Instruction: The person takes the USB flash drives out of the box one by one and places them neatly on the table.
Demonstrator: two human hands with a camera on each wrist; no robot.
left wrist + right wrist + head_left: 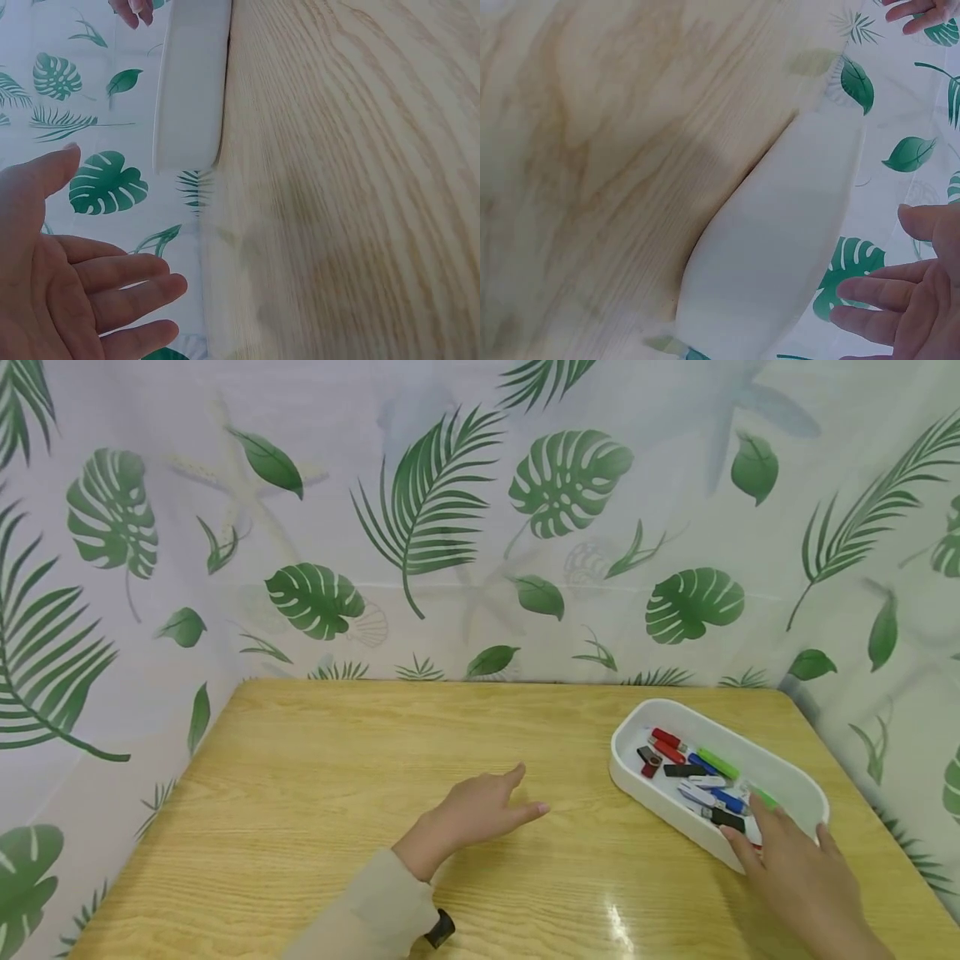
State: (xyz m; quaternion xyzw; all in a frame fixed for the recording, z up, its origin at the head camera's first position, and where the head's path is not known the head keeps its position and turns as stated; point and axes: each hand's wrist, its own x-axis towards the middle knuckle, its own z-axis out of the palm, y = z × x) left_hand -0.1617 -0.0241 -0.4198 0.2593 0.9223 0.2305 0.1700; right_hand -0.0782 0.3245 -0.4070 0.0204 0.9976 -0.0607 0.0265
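Observation:
On the right of the table stands a white oval tray (pixel 667 814) holding several USB sticks: a red USB stick (pixel 669 739), a lime green USB stick (pixel 717 763), a black USB stick (pixel 727 820), and blue and white ones among them. My right hand (pixel 806 868) hovers over the tray's near right end, fingers spread and holding nothing. My left hand (pixel 480 810) hangs above the middle of the table, left of the tray, with its fingers extended and nothing in them. The left wrist view shows that open palm (pixel 67 300) facing the tray's side.
The wooden table (pixel 337 760) reaches back to a leaf-printed curtain (pixel 442 635) that also runs along both sides. A dark band (pixel 441 929) shows at the left sleeve's cuff.

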